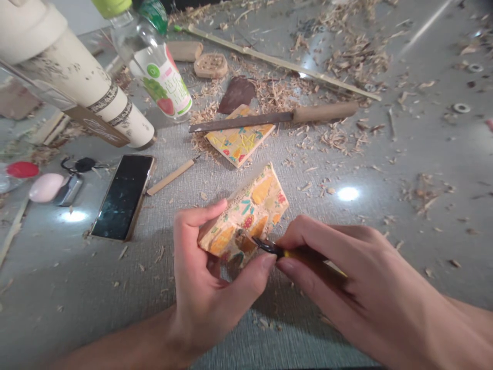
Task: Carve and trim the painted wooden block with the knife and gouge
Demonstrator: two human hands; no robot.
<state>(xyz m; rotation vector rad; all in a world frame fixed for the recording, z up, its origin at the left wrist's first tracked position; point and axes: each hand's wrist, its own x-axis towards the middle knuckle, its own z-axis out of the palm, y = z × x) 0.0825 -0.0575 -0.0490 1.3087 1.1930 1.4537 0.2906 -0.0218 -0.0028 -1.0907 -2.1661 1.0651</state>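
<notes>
My left hand [215,277] grips a wooden block [246,216] whose top bears a colourful fruit-and-leaf pattern, with rough, scraped patches on it. My right hand [346,272] is closed around a carving knife [269,246] with a dark blade and a partly hidden yellow-and-black handle. The blade's tip touches or hovers just over the patterned face near its lower edge, where a dark hollow shows. My left thumb lies close beside the blade. Beyond the block is a second patterned piece [241,146] with yellow star outlines, and a flat file [269,121] with a wooden handle lies across it.
A phone [123,198] and a slim wooden-handled tool [173,177] lie to the left. A plastic bottle [154,67] and a tall cream cup [84,77] stand behind them. Wood shavings [354,56], a long thin strip [285,62] and metal washers [461,108] are scattered across the table.
</notes>
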